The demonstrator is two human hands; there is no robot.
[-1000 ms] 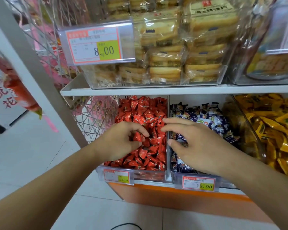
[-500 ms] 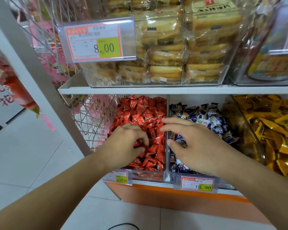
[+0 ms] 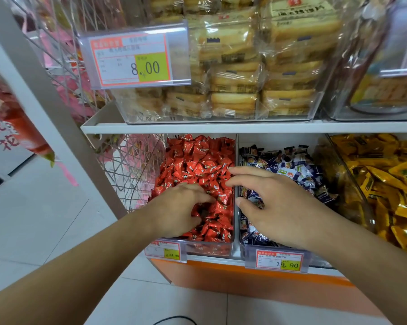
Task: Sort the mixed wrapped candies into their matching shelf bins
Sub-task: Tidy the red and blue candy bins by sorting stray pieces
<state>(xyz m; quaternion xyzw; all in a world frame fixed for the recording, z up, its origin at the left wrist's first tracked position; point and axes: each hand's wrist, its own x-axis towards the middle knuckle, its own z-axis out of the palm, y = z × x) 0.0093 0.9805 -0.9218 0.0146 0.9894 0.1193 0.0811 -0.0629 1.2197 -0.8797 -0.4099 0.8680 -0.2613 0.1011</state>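
Observation:
Red wrapped candies (image 3: 197,165) fill the left clear bin (image 3: 211,250) on the lower shelf. Blue and white wrapped candies (image 3: 291,167) fill the middle bin (image 3: 249,252). My left hand (image 3: 176,212) is down in the red pile, fingers and thumb curled over a dark spot between them. Whether it holds a candy is hidden. My right hand (image 3: 277,202) hovers over the blue bin with fingers spread and fairly straight. Its fingertips reach across the divider to the red candies, and it holds nothing I can see.
Yellow wrapped candies (image 3: 385,174) fill a third bin on the right. The white upper shelf (image 3: 221,127) carries clear bins of packed biscuits (image 3: 235,73) with a price tag (image 3: 134,57). A wire rack (image 3: 129,165) stands left of the red bin. Tiled floor (image 3: 33,219) lies below.
My left hand, which pinched a red candy above the pile a second ago, has sunk into the red bin with fingers curled. My right hand has barely moved.

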